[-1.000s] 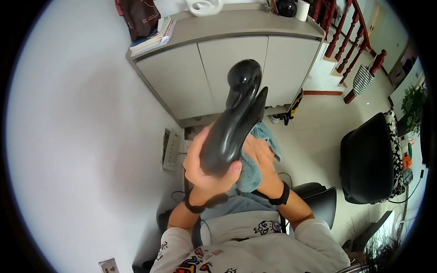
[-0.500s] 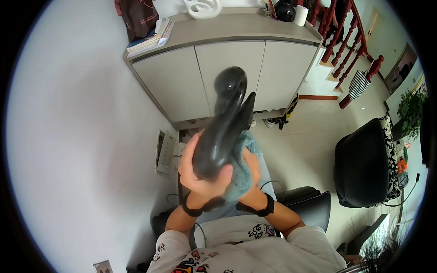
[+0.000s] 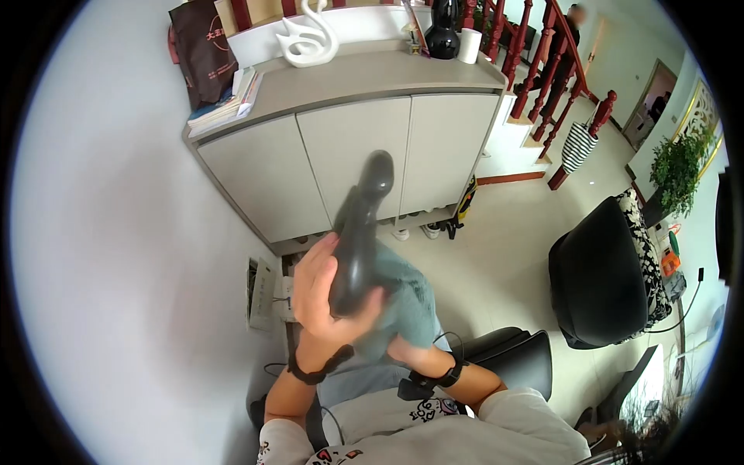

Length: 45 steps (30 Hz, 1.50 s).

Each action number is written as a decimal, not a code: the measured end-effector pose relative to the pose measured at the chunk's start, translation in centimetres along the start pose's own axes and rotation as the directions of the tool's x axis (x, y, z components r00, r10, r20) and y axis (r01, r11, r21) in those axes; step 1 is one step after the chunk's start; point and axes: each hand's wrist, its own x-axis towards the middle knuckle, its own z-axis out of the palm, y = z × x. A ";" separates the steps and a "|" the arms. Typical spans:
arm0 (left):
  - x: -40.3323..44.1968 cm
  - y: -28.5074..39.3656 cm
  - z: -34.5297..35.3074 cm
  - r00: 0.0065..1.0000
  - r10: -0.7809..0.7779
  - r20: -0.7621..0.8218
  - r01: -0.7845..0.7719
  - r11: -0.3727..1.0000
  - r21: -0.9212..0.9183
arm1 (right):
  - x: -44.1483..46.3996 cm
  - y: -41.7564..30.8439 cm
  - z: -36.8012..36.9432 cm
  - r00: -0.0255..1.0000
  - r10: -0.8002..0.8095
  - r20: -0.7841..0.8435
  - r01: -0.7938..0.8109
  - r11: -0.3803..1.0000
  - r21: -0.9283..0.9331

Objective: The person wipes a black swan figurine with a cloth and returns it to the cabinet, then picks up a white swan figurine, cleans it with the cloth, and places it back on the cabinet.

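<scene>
A glossy black swan figurine (image 3: 358,260) is held up in front of my lap, its rounded head end pointing away from me. My left hand (image 3: 318,298) wraps round the figurine's near end from the left, thumb on the near side. A grey-green cloth (image 3: 411,306) lies against the figurine's right side. My right hand (image 3: 411,355) is mostly covered by this cloth and holds it at the figurine; its fingers are hidden. There is some motion blur about the thumb and cloth.
Ahead stands a grey cabinet (image 3: 353,143) bearing a white swan figurine (image 3: 311,43), a black vase (image 3: 444,31), books (image 3: 225,105) and a brown bag (image 3: 203,54). A white wall is close on my left. A black armchair (image 3: 601,275) stands right; a person (image 3: 562,62) is by the stairs.
The swan figurine has turned, so its head and neck now show from another side. The cloth has shifted and covers more of my right hand. My view has tilted up slightly.
</scene>
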 end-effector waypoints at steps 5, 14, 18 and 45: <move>0.8 -0.8 -0.6 0.967 0.190 0.171 -0.201 0.978 0.050 | 0.1 -4.2 -0.4 0.945 0.318 0.074 -0.295 0.731 0.616; 0.2 -0.6 -1.2 0.884 0.417 0.211 -0.418 0.907 -0.042 | 0.4 -4.1 -3.8 0.876 0.411 0.253 -0.437 0.450 0.779; -0.1 -1.6 -1.4 0.855 0.435 0.282 -0.435 0.898 -0.065 | 0.2 -2.7 -3.7 0.899 0.339 0.278 -0.418 0.470 0.777; -1.3 0.3 -1.5 0.572 -0.763 0.303 0.452 -0.015 -0.892 | 2.8 -1.4 -2.5 0.992 -0.113 -0.047 0.123 0.929 0.348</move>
